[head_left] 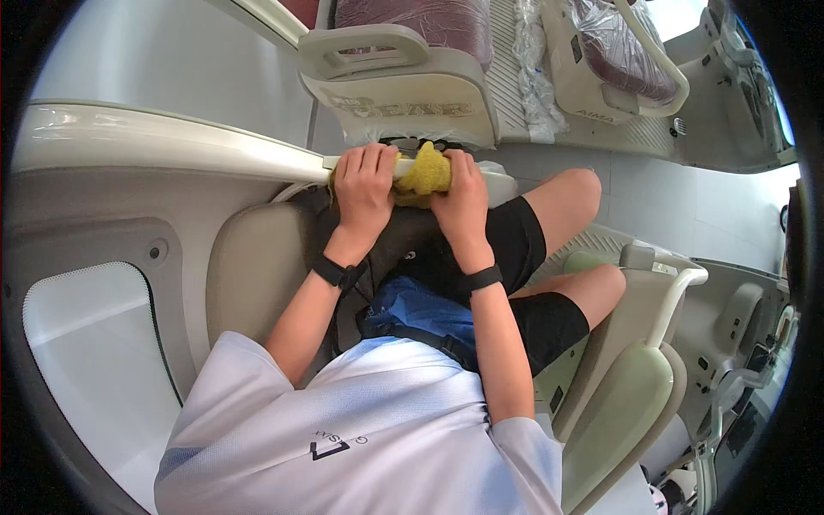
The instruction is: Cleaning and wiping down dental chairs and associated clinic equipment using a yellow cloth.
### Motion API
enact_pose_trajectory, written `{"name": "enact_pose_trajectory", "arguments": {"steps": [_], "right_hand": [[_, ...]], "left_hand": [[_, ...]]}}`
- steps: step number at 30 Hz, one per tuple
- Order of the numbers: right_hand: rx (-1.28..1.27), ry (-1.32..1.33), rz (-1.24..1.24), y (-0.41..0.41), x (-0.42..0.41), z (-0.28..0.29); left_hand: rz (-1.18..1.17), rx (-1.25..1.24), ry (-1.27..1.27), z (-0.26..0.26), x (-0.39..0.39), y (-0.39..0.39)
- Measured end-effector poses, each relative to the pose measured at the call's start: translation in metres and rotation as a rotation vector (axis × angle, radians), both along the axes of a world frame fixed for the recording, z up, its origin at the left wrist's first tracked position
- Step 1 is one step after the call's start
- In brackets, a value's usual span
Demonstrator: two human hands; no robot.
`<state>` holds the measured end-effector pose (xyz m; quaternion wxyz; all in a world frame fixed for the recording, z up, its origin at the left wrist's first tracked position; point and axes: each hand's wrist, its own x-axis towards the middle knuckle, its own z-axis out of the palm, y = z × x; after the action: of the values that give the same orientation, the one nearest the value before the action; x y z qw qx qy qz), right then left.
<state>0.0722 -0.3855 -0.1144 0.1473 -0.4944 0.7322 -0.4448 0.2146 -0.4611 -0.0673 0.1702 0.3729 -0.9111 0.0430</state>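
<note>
A yellow cloth (423, 179) is bunched over a cream-coloured bar (212, 143) of the vehicle's body in front of me. My left hand (364, 180) curls over the bar with the cloth under its fingers. On the other side of the bunched part, my right hand (465, 193) presses the same cloth against the bar. A stretch of the bar shows between the two hands. Both palms are hidden, and each wrist wears a black strap.
Under my left arm is a beige padded seat (257, 267); a windowed panel (96, 315) stands at left. Ahead, another vehicle has a plastic-wrapped maroon seat (412, 22). A cream handrail (669, 302) and green-backed seat (615, 418) stand at right. Grey floor tiles (656, 199) lie beyond my knees.
</note>
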Motion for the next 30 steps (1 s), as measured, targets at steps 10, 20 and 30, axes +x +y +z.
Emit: {"name": "enact_pose_trajectory", "arguments": {"steps": [10, 20, 30], "right_hand": [[0.031, -0.206, 0.153, 0.003, -0.022, -0.013], [-0.018, 0.277, 0.255, -0.011, 0.022, 0.037], [-0.032, 0.111, 0.246, -0.004, 0.016, 0.039]], "left_hand": [[-0.336, 0.274, 0.126, 0.011, -0.034, -0.003], [0.165, 0.287, 0.210, -0.014, 0.036, 0.045], [0.425, 1.522, 1.033, -0.076, 0.050, 0.031]]}}
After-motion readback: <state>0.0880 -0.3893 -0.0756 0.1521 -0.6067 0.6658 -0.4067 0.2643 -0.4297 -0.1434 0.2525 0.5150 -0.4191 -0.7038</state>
